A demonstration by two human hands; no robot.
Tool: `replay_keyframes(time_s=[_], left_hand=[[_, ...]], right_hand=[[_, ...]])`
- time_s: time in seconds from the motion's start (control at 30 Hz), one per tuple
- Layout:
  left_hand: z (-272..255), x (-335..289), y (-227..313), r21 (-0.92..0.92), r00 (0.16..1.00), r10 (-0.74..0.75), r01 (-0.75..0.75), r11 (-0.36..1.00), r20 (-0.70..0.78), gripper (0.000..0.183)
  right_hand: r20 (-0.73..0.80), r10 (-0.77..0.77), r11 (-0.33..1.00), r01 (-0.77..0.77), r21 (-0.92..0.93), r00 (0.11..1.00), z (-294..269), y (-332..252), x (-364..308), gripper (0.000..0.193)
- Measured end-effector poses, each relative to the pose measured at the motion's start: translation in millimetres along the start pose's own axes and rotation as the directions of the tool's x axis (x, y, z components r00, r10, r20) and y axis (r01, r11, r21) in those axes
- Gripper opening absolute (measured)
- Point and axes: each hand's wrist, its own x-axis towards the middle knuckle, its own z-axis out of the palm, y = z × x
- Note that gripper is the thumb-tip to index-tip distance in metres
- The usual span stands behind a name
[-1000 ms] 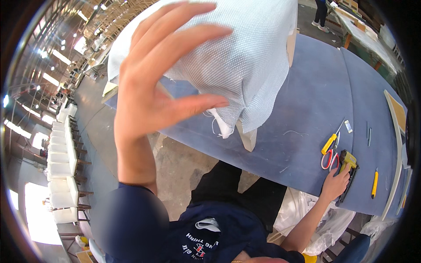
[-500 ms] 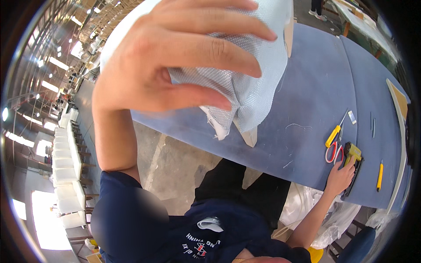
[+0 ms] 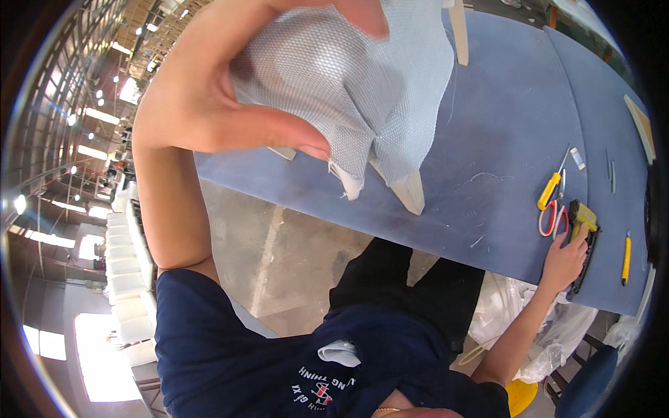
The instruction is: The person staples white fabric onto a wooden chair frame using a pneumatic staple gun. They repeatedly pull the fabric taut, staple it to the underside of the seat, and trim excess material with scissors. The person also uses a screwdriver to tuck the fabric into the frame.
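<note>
Left hand point(image 3: 230, 104), raised close to the camera at 11 o'clock: grip clenched on a bunched piece of white woven mesh fabric point(image 3: 362, 97), thumb across its lower edge, fingers over the top. Fabric hangs at 12 o'clock above the blue worktop point(image 3: 502, 125); a frayed corner points down. Pale wooden block point(image 3: 408, 188) shows just below the fabric, resting on the worktop. At 3 o'clock on the worktop: yellow-handled tool point(image 3: 549, 189), and red-handled scissors point(image 3: 552, 216) just beside it. Right hand point(image 3: 566, 261) at 4 o'clock lies at the near edge, fingers touching a yellow-and-black staple gun point(image 3: 584, 230); cannot tell whether this grip is closed on it. Yellow utility knife point(image 3: 626, 258) lies further right, apart from the gun.
</note>
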Motion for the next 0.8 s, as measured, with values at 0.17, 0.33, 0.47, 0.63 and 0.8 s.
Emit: replay_keyframes(time_s=[0.17,0.33,0.47,0.63,0.8], left_hand=[[-17.0,-5.9,11.9,0.236,0.963,-0.13,0.073,0.969,0.237,0.052],[-18.9,-10.3,12.5,0.088,0.975,-0.16,0.148,0.985,0.152,0.051],[8.2,-28.9,28.2,0.073,0.946,-0.273,0.289,0.955,-0.174,0.043],[132.1,-48.2,62.0,0.371,0.547,-0.008,0.579,0.726,-0.837,0.055],[291.1,-32.2,58.4,-0.555,-0.132,-0.583,0.526,0.645,-0.802,0.059]], right_hand=[[-0.003,0.002,1.0,-0.002,0.011,1.0,8.2,6.1,0.1,0.057],[0.016,0.015,0.999,-0.016,0.048,1.0,9.0,8.2,0.9,0.058],[0.017,0.006,0.998,-0.007,0.06,1.0,4.9,5.8,-0.5,0.058],[0.056,0.035,0.987,-0.043,0.152,0.998,-5.5,1.3,-0.8,0.057],[0.077,0.039,0.984,-0.052,0.169,0.996,-14.4,-1.5,0.7,0.058]])
